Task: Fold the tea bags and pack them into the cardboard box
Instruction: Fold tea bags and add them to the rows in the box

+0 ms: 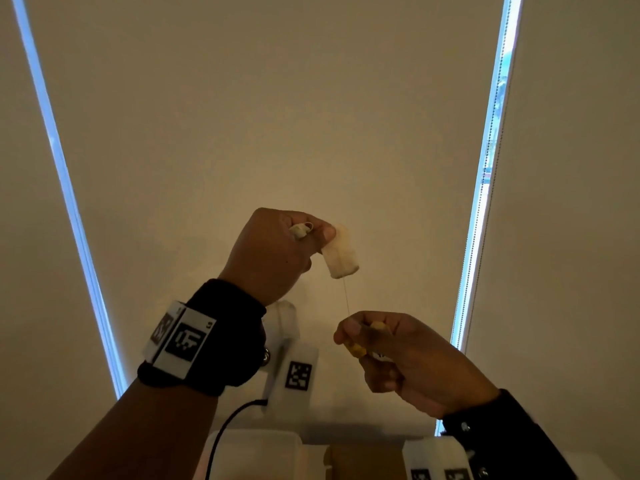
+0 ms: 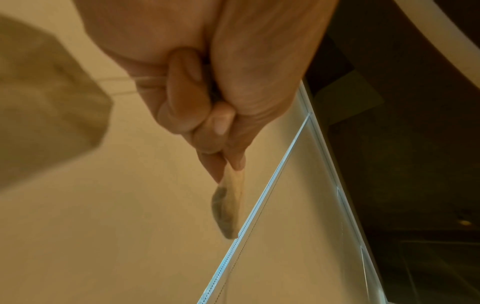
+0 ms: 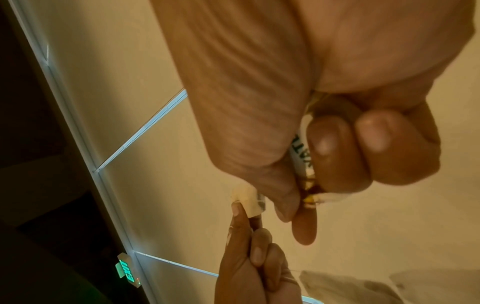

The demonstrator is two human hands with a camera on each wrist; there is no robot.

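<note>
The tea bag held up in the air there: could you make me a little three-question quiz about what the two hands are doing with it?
1. True or false: the tea bag lies flat on a table.
2. Which hand pinches the tea bag's top? A) left hand B) right hand
3. Fill in: a thin ____ runs from the tea bag down to the right hand, which grips the yellow tag.

Key: 1 false, it hangs in the air; 2 A; 3 string.

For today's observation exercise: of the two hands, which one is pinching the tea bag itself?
The left hand, the higher one, pinches the tea bag. The right hand, lower down, grips only the yellow tag on its string.
</note>
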